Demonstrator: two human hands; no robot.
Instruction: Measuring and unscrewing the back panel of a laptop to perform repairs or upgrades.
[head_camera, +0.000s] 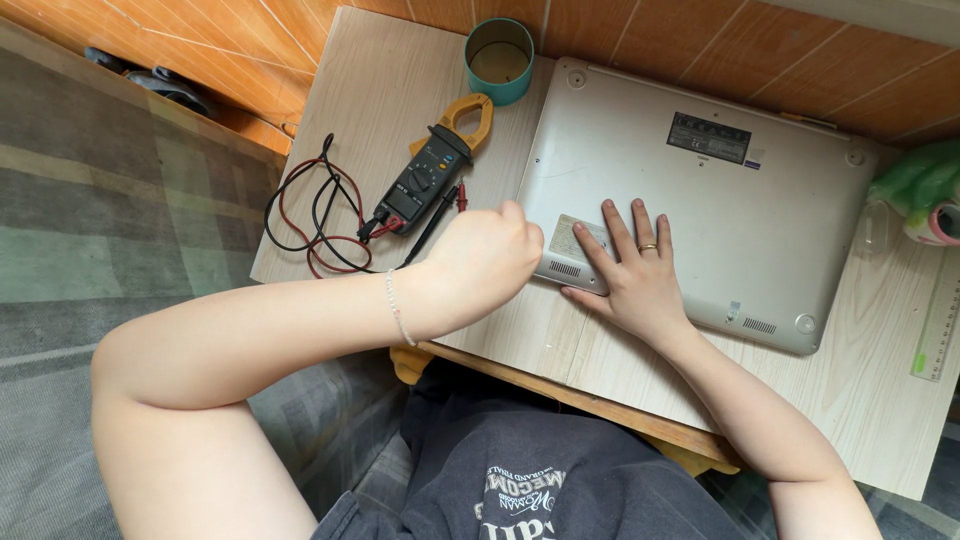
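A silver laptop (700, 200) lies upside down on a light wooden lap table (380, 90). My right hand (635, 275), with a ring on one finger, rests flat and spread on the laptop's near-left part, beside a vent. My left hand (485, 260) is closed into a fist at the laptop's near-left corner, thumb up. Whether anything is inside the fist is hidden. A yellow and black clamp meter (430, 170) lies just beyond my left hand, with red and black test leads (320, 215) coiled to its left.
A teal cylindrical cup (499, 60) stands at the table's far edge. A green ruler (938, 330) lies at the right edge, and a green and pink object (925, 195) sits beyond it. A striped rug (120, 220) covers the floor at left.
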